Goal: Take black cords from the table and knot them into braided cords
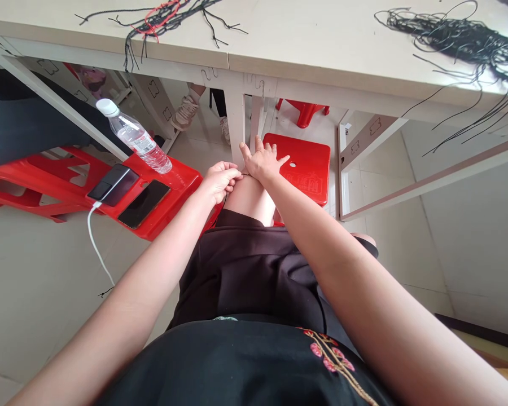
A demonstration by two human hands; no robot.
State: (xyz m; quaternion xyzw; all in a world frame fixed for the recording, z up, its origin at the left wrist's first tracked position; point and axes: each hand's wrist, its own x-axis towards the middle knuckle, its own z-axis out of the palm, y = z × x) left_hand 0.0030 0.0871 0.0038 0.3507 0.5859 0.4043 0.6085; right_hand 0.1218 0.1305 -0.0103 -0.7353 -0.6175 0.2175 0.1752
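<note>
Over my bare knee point(248, 200), my left hand point(223, 179) is closed in a pinch on a thin black cord point(246, 174). The cord runs from those fingertips across the knee and goes under my right hand point(262, 160). That right hand lies with its fingers spread, its palm against the knee or just over it; the underside is hidden. A length of the cord also hangs down beside the knee, below the left hand.
On the table point(305, 34) lie a bundle of black and red cords point(161, 20) and a pile of black cords point(461, 42). A red stool point(182, 186) at left bears a water bottle point(139, 138), a phone point(144, 204) and a power bank point(114, 185). Another red stool point(309, 163) stands ahead.
</note>
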